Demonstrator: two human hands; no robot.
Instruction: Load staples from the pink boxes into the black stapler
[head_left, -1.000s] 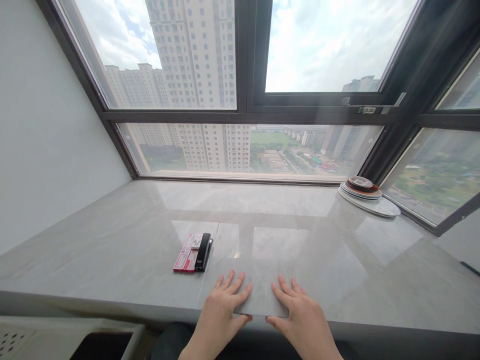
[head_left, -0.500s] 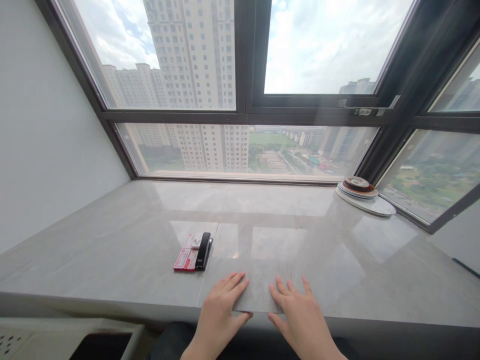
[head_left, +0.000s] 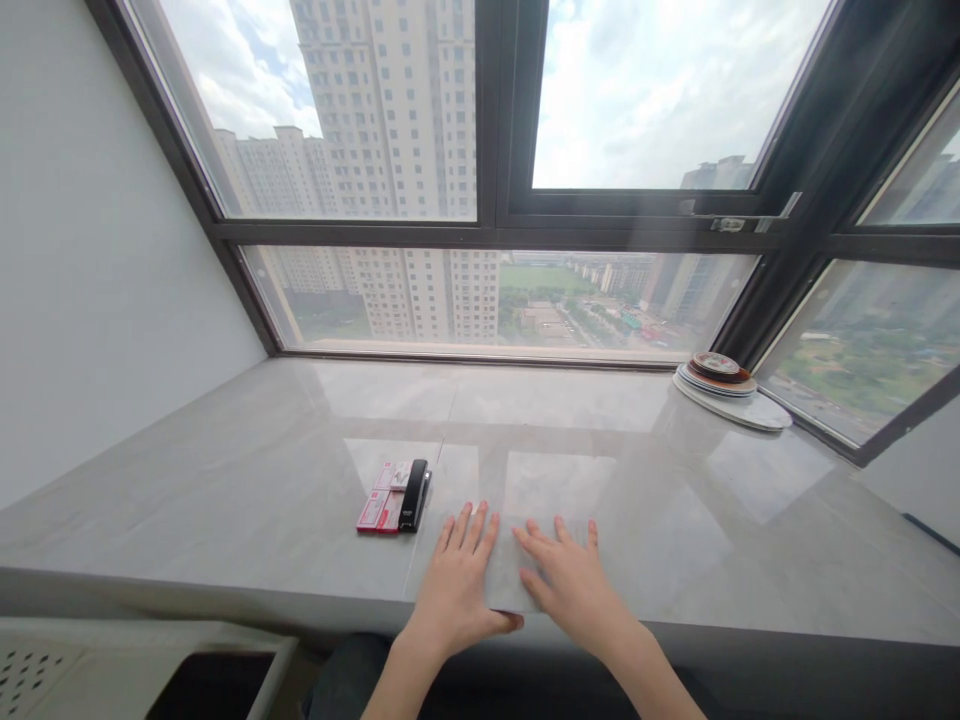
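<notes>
My left hand [head_left: 459,578] rests near the front edge of the grey marbled sill [head_left: 225,480], fingers stretched forward and thumb out at the edge. Just right of it, my right hand [head_left: 567,578] is open too, its fingers spread over the stone. Neither hand holds anything. Left of my left hand and a little farther back lies a black stapler [head_left: 414,496]. Red-and-white small boxes [head_left: 380,508] sit side by side against the stapler's left, with a smaller whitish box [head_left: 401,474] at their back right.
A stack of plates [head_left: 731,393] stands in the far right corner by the window. Dark window frames [head_left: 480,236] border the sill's back. Below the front edge at left is a pale plastic container [head_left: 97,665] with holes. A white wall [head_left: 112,260] closes the left side.
Both hands have slid forward onto the sill, away from its front edge. The right hand has shifted slightly left and its thumb has come up onto the surface. The view has shifted slightly.
</notes>
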